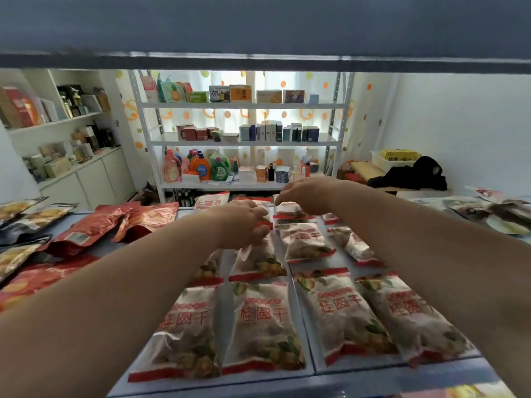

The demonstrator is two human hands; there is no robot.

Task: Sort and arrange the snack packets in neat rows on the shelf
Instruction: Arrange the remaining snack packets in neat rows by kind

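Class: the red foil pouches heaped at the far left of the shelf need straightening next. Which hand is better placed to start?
Left. The left hand is nearer the crumpled red foil pouches; the right hand would have to cross over.

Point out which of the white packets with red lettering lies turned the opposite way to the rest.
The white packet at the far edge of the shelf, beyond the left hand. Its red characters read upside down, while the front-row packets read upright.
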